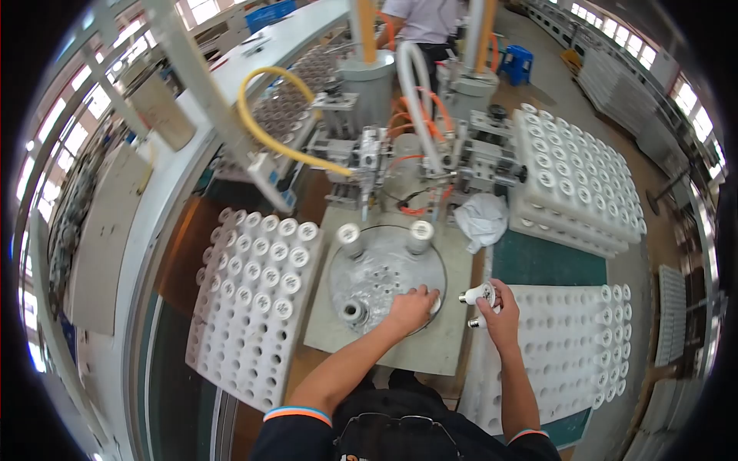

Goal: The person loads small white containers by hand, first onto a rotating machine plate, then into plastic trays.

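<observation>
My right hand is closed round white light bulb housings. One housing lies tilted with its screw cap pointing left, and the metal cap of a second housing shows below it. My left hand has its fingers curled down at the lower right of the round metal turntable. A white piece that looks like another bulb housing shows partly beside its fingertips; the fingers hide the rest. Two housings stand upright in holders at the turntable's far side. At its lower left, a holder shows an open hole.
A white perforated tray at left holds housings in its far part. Another tray at right has housings along its right side. Stacked full trays, a white cloth and dispensing nozzles stand beyond. A person is behind the machine.
</observation>
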### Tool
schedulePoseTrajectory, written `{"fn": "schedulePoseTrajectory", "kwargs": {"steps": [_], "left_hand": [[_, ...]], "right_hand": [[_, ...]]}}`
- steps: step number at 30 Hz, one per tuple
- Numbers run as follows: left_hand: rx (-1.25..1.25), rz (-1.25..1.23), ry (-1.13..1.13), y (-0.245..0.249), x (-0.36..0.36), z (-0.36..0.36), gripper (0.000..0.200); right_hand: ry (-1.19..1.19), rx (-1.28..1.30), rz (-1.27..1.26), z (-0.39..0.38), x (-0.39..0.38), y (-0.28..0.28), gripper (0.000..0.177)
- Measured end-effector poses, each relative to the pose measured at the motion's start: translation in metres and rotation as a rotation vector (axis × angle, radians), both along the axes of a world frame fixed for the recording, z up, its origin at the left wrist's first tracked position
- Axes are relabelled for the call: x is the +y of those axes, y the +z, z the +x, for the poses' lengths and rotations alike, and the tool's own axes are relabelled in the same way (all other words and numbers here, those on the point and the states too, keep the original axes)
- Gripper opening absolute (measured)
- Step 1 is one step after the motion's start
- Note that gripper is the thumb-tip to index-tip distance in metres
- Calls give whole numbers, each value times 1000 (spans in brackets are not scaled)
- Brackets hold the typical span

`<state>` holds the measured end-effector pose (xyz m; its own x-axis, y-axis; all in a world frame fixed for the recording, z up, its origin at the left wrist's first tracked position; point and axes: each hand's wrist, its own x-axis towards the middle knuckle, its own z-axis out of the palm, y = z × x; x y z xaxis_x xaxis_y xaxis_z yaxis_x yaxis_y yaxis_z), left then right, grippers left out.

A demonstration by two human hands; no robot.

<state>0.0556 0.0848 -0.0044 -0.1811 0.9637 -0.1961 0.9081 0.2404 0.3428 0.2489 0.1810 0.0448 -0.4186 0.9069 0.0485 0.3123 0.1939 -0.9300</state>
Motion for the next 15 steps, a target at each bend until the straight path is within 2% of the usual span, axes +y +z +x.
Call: {"fn": "schedulePoseTrajectory", "kwargs": {"steps": [3, 5, 6, 7, 8, 9, 11, 15], "left_hand": [[-136, 114, 11, 30, -71, -29, 62], [-288, 123, 242, 46, -131, -53, 63], [-286, 199, 306, 50, -162, -66, 63], [-277, 276, 374, 53, -191, -81, 63], [-259, 273, 406, 53, -217, -94, 63], [-207, 238, 533, 55, -247, -108, 64], [-121, 186, 714, 64, -310, -141, 64], [100, 295, 1023, 36, -401, -230, 66]], "right_hand": [[145, -65, 82, -54, -33, -8, 50], [248, -85, 111, -98, -59, -19, 50], [327, -136, 120, -123, -75, -20, 51], [410, -180, 131, -146, -87, -24, 51], [447, -229, 175, -169, -99, -34, 55], [491, -206, 166, -189, -108, -48, 55], [533, -278, 457, -217, -119, -76, 62], [540, -323, 487, -231, -133, -93, 67]]}}
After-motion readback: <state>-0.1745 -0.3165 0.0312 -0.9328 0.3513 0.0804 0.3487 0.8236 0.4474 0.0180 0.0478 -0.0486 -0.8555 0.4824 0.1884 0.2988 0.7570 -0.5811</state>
